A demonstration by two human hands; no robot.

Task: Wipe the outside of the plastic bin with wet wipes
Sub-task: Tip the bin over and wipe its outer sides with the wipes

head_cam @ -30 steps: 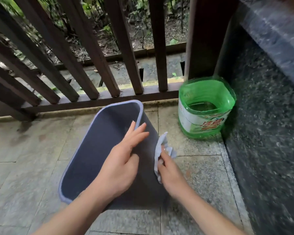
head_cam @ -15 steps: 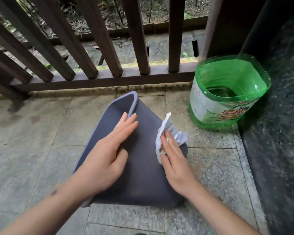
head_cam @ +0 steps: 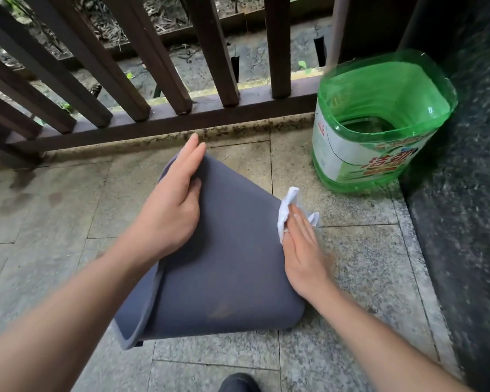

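Your left hand (head_cam: pixel 170 219) is pressing flat-fingered on the tipped grey plastic bin (head_cam: pixel 227 267); it looks light, stiff and slippery, so brace near the rim; your right hand (head_cam: pixel 301 250) is pressing the wet wipe (head_cam: pixel 285 210) with straight fingers.

soft daylight, wide-angle edge warping

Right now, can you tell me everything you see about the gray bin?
The gray bin looks like smooth, matte plastic with a lighter, bluish rim. It is tipped over on the stone floor tiles, its opening turned to the left. The left hand rests flat on its upper side, steadying it. The right hand presses a white wet wipe against its right side. A faint smudge shows low on its wall.
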